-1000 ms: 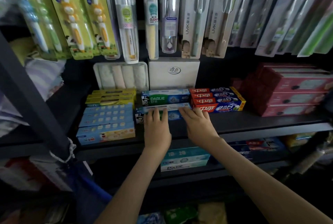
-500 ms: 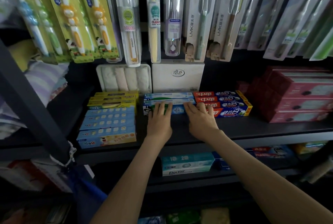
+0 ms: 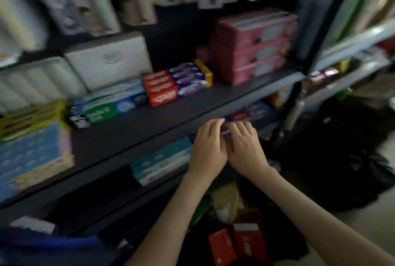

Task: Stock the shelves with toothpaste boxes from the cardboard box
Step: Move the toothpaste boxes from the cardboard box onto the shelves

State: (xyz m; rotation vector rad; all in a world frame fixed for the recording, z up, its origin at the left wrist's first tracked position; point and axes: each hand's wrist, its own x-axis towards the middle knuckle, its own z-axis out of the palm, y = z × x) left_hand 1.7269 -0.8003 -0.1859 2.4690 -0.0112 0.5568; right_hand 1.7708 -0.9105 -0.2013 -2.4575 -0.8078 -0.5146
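Stock entry, mid-restock. Left hand (image 3: 208, 146) and right hand (image 3: 245, 150) lie side by side and touching, low at the mouth of the lower black shelf board (image 3: 162, 184). They have dropped from the upper black shelf board (image 3: 149, 124), where half a second ago they pressed on the green-and-blue toothpaste cartons (image 3: 106, 105). Those cartons are stacked flat, set back beside the red-and-blue toothpaste cartons (image 3: 171, 86), with a bare front strip of board before them. Grip: fingers of both hands are bent forward over a small blurred blue-and-red edge between them; whether they pinch it or merely touch it cannot be told. Teal toothpaste cartons (image 3: 162, 158) sit just left of the hands on the lower board. Pink-red flat boxes (image 3: 254, 52) are stacked at upper right, and a white square box (image 3: 106, 58) stands behind the green-and-blue stack. Red packets (image 3: 235, 242) lie in the dark below the forearms. The cardboard supply box is not identifiable. Judgement: the green-and-blue placement is finished and work has passed to the lower row.
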